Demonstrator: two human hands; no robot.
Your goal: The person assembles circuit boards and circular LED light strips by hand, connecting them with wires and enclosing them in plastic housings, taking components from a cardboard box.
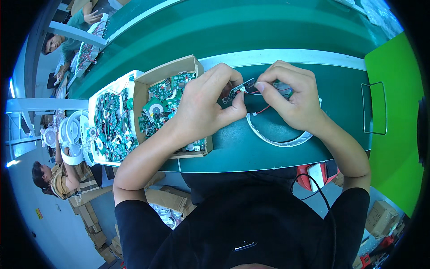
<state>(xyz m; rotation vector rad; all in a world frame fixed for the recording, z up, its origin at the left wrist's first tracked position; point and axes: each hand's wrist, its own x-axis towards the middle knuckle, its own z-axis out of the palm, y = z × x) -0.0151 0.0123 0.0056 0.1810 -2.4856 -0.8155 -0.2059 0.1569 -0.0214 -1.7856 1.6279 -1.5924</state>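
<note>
Between my two hands, above the green bench, is a small circuit board with a white connector and thin wires. My left hand grips the board by its left side, thumb below and fingers above. At the board's right end, my right hand is closed in a pinch at the wires, thumb against forefinger. A red wire with a small white plug hangs beneath. Under my right hand lies a white ring-shaped part, its upper portion hidden by that hand.
Left of my hands stands a cardboard box of green circuit boards, beside a white foam tray with more boards. A bright green panel with a wire frame borders the right. Two people work at the left.
</note>
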